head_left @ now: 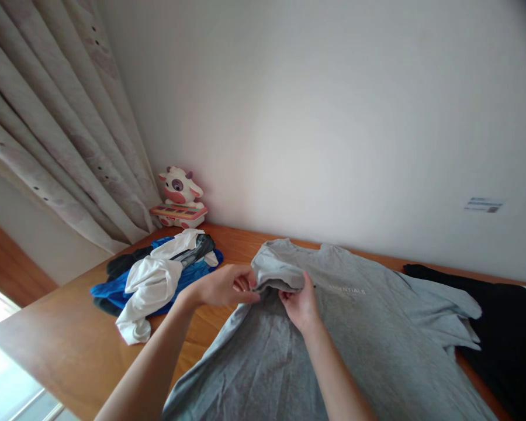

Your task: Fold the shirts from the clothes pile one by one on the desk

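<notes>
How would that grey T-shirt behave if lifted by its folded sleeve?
Probably floppy: the grey T-shirt lies wrinkled on the table. Likely light: the left hand and right hand bend its sleeve with a mere fingertip pinch.

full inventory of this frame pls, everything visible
grey T-shirt: 1, grey, spread on the table, centre
black garment: 1, black, table's right end
white garment: 1, white, on top of the pile at left
blue garment: 1, blue, under the white one
dark garment: 1, dark, back of the pile
toy cow: 1, white and pink, table's far corner by the wall
table: 1, wood brown
curtain: 1, pale patterned, left
wall sticker: 1, pale, right wall
left hand: 1, pinching the T-shirt's folded sleeve
right hand: 1, gripping the same fold
</notes>
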Demonstrator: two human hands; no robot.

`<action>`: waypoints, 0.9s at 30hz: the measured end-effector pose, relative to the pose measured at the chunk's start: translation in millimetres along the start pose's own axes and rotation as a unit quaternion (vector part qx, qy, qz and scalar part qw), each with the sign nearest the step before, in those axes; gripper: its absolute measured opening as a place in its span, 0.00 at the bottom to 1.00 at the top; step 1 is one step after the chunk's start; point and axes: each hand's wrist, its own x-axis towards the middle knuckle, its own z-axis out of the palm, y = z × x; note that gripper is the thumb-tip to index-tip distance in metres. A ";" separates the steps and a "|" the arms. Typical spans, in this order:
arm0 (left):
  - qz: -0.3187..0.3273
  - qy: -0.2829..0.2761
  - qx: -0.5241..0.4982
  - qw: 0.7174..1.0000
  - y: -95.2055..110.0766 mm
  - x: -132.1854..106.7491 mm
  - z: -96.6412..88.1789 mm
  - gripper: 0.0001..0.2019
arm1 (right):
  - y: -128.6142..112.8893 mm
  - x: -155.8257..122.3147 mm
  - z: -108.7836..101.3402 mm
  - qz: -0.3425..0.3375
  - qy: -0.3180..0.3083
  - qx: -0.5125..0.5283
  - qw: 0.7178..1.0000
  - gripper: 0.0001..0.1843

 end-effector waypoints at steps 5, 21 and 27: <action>-0.013 0.065 0.070 0.995 -8.3 -8.8 49.6 0.30 | -7.6 -11.5 3.7 0.030 -0.048 -0.039 0.998 0.21; -0.148 0.234 0.082 0.957 -57.3 -12.8 88.8 0.06 | 3.5 0.4 17.2 -0.026 0.020 -0.010 0.999 0.05; -0.176 0.262 0.146 0.938 -49.4 -17.8 77.9 0.11 | 3.0 17.6 62.4 -0.024 0.004 -0.087 0.996 0.12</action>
